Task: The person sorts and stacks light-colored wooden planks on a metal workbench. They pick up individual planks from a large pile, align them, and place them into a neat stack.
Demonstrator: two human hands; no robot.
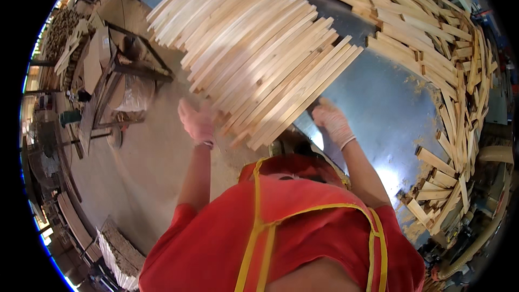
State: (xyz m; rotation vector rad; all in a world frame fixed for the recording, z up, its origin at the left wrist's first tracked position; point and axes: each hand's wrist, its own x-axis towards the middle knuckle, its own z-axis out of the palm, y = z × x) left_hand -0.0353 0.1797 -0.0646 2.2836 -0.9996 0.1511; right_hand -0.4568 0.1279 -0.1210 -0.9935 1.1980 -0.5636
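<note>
Wood strips (246, 54) cut off at top; left hand (195, 123) blurred, right hand (332, 122) curled; finger hold: cannot tell.

**No readable lettering**

No text, label, brand, number or sign can be read on the slats (246, 48), the surface (373, 103) right of them, the scraps (413, 48) farther right, the panel (97, 58) to their left, or the apron (313, 200) below them.
</note>
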